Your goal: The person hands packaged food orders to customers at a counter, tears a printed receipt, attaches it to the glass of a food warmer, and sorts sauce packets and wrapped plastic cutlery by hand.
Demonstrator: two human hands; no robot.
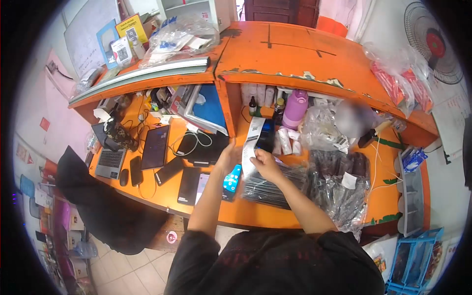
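Hands meet over the middle of the orange desk [255, 211], close to its upright divider. The right hand [265, 164] pinches the lower part of a long white paper strip [251, 142] between thumb and fingers, so this hand is closed on the strip. The strip comes out from a small dark printer [266, 133] that stands just behind the hand, and it hangs down toward the desk. The left hand [227, 160] is raised beside the strip on its left, with fingers curled; whether it touches the paper or holds something, I cannot tell from this view. The two hands are near each other, with only the strip between them.

Below the hands a phone with a blue case [232, 181] lies on the desk, and beside it, on the right, a flat black bundle in clear plastic [273, 189]. More clear bags with dark goods [339, 184] are further to the right. Behind the printer stands a pink bottle [295, 109], with small white tubes [286, 141] near it.

On the left part of the desk there is a tablet [156, 146], several dark phones [169, 171] lying flat, a small laptop [111, 162] and a mouse [124, 177]. A black chair [103, 206] stands in front of that side. On the upper shelf of the desk lies a big clear plastic bag [182, 37]. A white fan [432, 44] is on the far right, and blue baskets [418, 255] are low on the right.
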